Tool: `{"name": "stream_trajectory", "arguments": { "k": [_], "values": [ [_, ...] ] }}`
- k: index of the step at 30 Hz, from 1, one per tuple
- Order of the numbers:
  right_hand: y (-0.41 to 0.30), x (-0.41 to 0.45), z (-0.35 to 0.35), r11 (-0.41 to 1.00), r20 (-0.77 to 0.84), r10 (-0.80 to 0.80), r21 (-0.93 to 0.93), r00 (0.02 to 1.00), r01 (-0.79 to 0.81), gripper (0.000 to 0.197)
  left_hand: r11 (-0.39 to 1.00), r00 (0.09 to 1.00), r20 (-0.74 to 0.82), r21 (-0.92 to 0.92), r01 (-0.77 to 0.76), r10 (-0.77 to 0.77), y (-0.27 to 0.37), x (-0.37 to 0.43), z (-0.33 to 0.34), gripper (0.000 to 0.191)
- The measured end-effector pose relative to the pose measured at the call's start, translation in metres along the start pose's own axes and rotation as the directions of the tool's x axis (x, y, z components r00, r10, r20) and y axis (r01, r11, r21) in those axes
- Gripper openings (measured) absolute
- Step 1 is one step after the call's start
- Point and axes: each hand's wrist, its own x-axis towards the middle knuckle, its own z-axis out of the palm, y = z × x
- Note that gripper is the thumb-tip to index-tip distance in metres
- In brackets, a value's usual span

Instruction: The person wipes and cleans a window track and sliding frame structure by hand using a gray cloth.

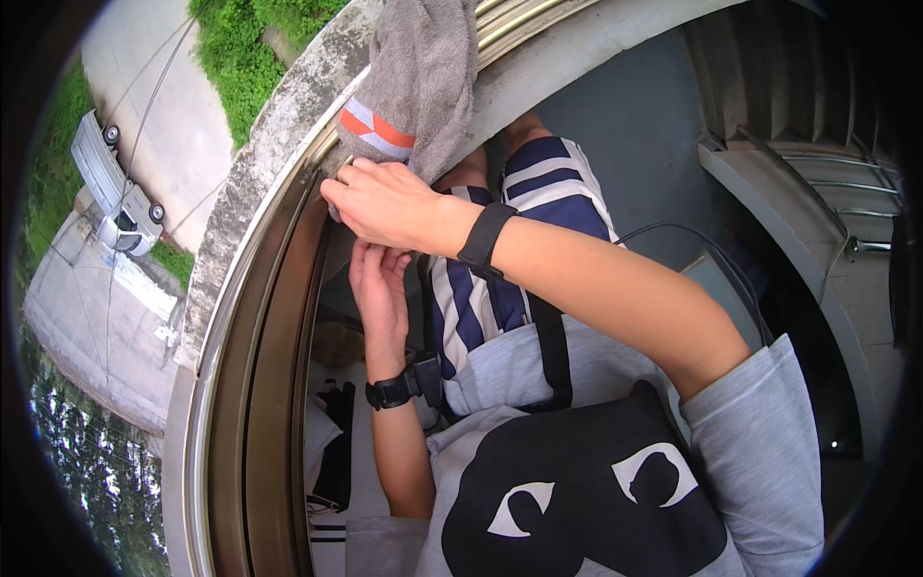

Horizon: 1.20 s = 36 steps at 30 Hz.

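Note:
A grey towel (425, 79) with an orange and pale checked band hangs over the window sill and its metal track. My right hand (386, 202) is closed on the towel's lower end, at the sliding-window track (328, 148). A small bit of the cloth shows beyond its knuckles. Just below is my left hand (381, 288), palm partly turned up and fingers bent, close against the underside of my right hand. Its fingertips are hidden there, so whether they pinch the cloth cannot be seen. Both wrists wear black straps.
Brown window frames (274, 375) stand upright along my left. Outside the weathered concrete ledge (267, 151), a white truck (119, 187) is parked far below. Behind my right arm are a cable (721, 252) and a staircase with metal rails (840, 187).

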Motion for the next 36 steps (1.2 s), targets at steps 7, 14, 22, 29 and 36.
{"name": "stream_trajectory", "arguments": {
  "k": [7, 14, 22, 29, 36],
  "values": [
    [0.008, -0.006, -0.006, 0.987, 0.13, -0.078, 0.153, 0.989, 0.058, 0.021, 1.0, 1.0, 0.011, -0.007, 0.005, -0.005, 0.001, -0.001, -0.001, 0.023],
    [0.012, -0.007, -0.002, 0.983, 0.065, -0.101, 0.16, 0.993, 0.089, 0.02, 1.0, 1.0, -0.025, -0.005, 0.008, -0.008, 0.001, -0.002, 0.0, 0.023],
    [0.011, -0.005, 0.002, 0.979, -0.036, -0.122, 0.162, 0.992, 0.126, 0.019, 1.0, 1.0, -0.009, -0.008, 0.001, -0.001, -0.004, -0.001, -0.006, 0.024],
    [-0.001, -0.008, 0.013, 0.984, -0.19, 0.03, 0.176, 0.981, 0.003, 0.017, 1.0, 1.0, -0.023, -0.025, 0.004, -0.004, -0.008, -0.002, -0.004, 0.026],
    [0.004, -0.01, 0.021, 0.979, -0.202, -0.07, 0.173, 0.977, 0.106, 0.018, 1.0, 1.0, -0.019, -0.003, 0.003, -0.003, -0.009, -0.003, -0.005, 0.025]
  ]
}}
